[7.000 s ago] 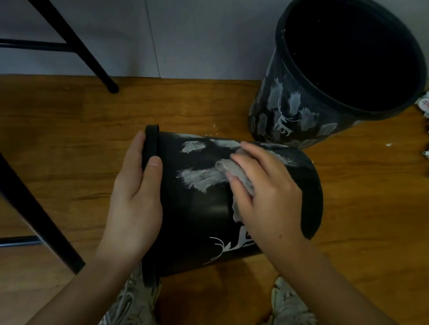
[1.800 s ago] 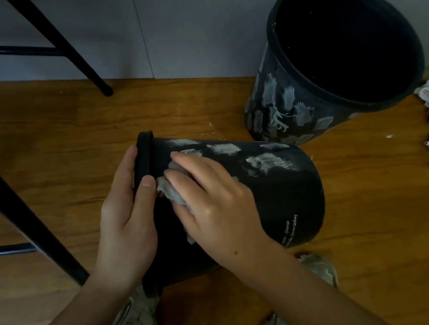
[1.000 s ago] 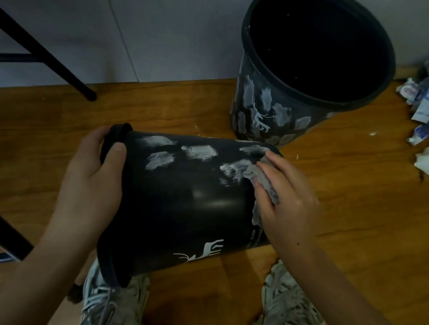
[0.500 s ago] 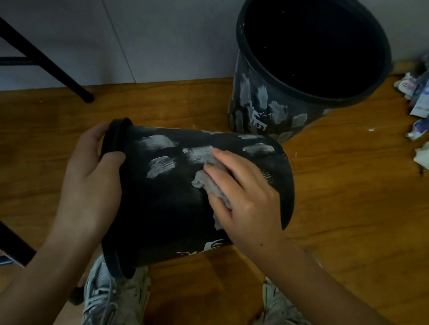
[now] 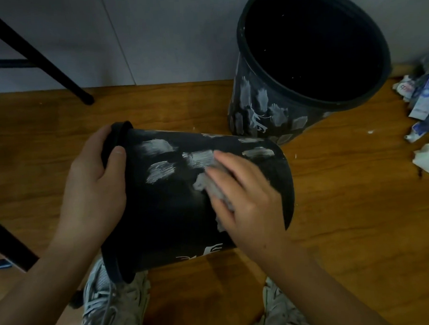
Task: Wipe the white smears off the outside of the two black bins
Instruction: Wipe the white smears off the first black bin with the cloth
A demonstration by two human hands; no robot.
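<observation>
Item, tipped bin (image 5: 166, 214): lying sideways over my shoes, light and stiff but apt to roll, so my left hand (image 5: 93, 191) is gripping its rim while my right hand (image 5: 245, 193) is pressing a damp grey cloth (image 5: 209, 187) flat-fingered onto smears (image 5: 159, 171); upright bin (image 5: 267, 107) is waiting behind.

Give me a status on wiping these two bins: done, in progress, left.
Done: the lower side of the lying bin looks clean black around its printed logo. In hand: the left hand grips its rim while the right hand presses a grey cloth on a smear. Left: several white smears near its top side, and the upright bin, whose visible side is covered in patches.
</observation>
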